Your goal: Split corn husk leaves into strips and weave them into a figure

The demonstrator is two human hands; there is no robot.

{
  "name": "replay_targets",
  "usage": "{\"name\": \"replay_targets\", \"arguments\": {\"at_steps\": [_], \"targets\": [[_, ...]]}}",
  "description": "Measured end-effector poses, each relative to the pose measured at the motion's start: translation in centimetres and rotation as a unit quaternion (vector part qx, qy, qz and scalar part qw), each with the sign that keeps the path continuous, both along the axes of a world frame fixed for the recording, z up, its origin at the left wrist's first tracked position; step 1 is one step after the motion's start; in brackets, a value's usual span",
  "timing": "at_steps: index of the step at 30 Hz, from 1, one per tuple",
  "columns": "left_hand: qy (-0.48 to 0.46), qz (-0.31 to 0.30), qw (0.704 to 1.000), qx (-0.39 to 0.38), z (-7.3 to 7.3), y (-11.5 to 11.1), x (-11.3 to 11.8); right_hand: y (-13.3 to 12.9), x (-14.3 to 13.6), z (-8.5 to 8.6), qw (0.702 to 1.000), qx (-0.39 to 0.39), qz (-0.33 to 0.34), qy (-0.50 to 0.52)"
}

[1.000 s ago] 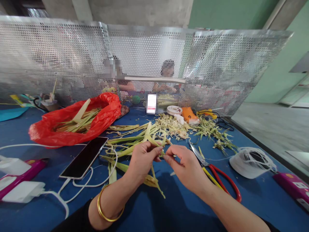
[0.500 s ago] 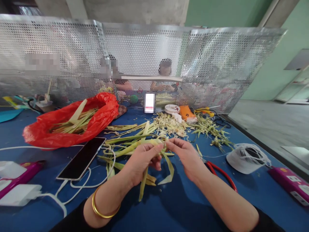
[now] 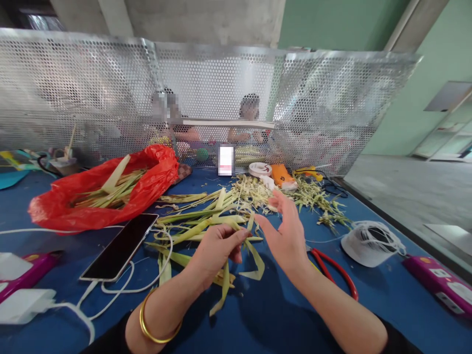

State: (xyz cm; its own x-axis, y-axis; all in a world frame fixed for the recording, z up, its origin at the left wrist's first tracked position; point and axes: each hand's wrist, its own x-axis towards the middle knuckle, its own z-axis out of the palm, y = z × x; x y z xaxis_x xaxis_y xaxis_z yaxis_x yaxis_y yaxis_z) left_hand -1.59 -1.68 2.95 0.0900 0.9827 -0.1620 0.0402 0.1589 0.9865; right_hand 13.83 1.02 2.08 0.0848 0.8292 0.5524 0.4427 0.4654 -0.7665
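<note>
My left hand (image 3: 221, 248) is closed, thumb against fingers, on a pale green leaf strip (image 3: 254, 263) that looks like corn husk. Its ends hang below the fingers and one short end points up. My right hand (image 3: 283, 236) is open just to the right, its thumb and fingers spread, with nothing visible in it. More long husk strips (image 3: 199, 227) lie on the blue table behind and left of my left hand. Beside my right wrist rest red-handled scissors (image 3: 348, 275), their blades partly hidden.
A red plastic bag (image 3: 99, 219) of leaves and a phone (image 3: 120, 248) on white cables are at left. Leaf scraps (image 3: 254, 191), tape (image 3: 260, 169) and an orange packet (image 3: 283, 176) sit behind. At right are a white cord spool (image 3: 368, 248) and purple power strip (image 3: 438, 282). Perforated metal panels (image 3: 217, 78) stand behind.
My right hand has let go of the strip, drawn slightly away and spread its fingers. My left hand keeps its hold in nearly the same place.
</note>
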Motion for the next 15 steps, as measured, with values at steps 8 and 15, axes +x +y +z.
{"name": "replay_targets", "arguments": {"at_steps": [8, 15], "targets": [[0.066, -0.067, 0.995, 0.021, -0.8, -0.6, 0.8, -0.7, -1.0, 0.1, 0.979, -0.129, 0.145, -0.055], [0.029, -0.071, 0.997, 0.002, -0.3, -0.7, 0.9, -0.9, -1.5, -0.7, 0.977, -0.165, 0.119, 0.063]]}}
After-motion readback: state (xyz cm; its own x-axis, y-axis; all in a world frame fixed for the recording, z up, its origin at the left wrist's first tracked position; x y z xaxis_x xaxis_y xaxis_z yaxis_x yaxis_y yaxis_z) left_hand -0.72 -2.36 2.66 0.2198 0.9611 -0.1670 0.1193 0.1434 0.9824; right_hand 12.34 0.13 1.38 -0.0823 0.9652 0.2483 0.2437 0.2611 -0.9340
